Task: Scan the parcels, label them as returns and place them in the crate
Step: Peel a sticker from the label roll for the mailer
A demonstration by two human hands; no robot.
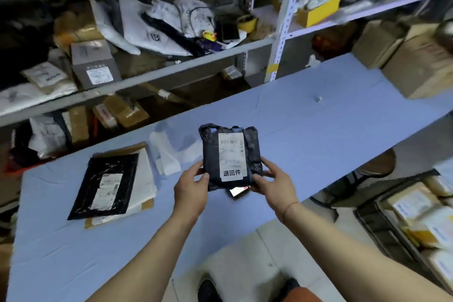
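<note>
So both hands are on the black parcel (230,157), holding it up over the blue table (306,125). Left hand (190,187) has its grip pinched on the lower left edge, right hand (275,185) grips the lower right corner. Its white shipping label (231,148) faces up, with a return sticker (231,173) at the bottom. Another flat black parcel (104,184) sits on a stack to the left, and the crate (382,225) is off to the right with boxes in it.
</note>
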